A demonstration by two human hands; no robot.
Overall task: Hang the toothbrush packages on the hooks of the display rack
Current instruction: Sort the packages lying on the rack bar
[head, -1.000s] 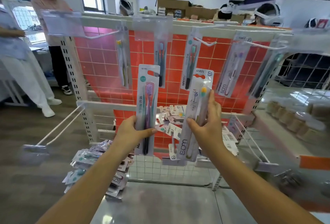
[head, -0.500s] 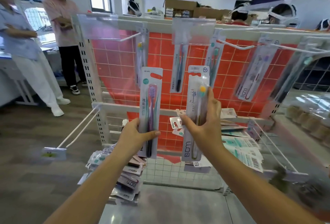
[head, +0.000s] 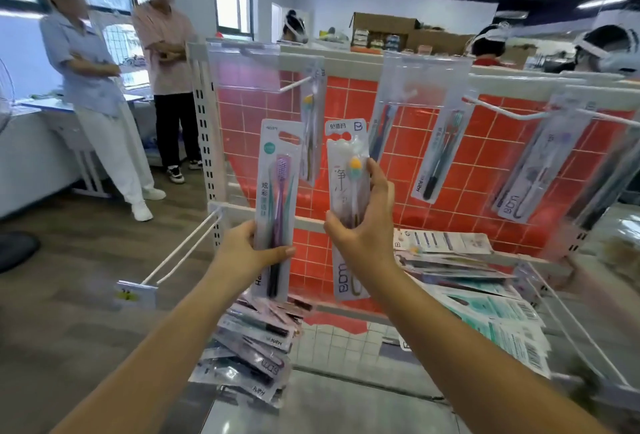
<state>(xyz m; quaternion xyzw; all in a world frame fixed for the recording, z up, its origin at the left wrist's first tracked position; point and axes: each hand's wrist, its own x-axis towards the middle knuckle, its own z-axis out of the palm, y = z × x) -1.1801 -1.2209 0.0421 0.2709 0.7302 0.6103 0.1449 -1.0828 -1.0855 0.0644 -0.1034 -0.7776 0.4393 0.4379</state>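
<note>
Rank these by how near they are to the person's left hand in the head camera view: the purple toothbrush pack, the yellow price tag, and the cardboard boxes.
1. Purple toothbrush pack: gripped by the left hand.
2. Yellow price tag: lower left, on a hook's tip.
3. Cardboard boxes: far back, beyond the rack.

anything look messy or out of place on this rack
Yes. Loose toothbrush packages lie in untidy heaps on the lower shelf instead of hanging: one pile at the left spills over the edge, another is strewn at the right. The hung packages sit tilted.
</note>
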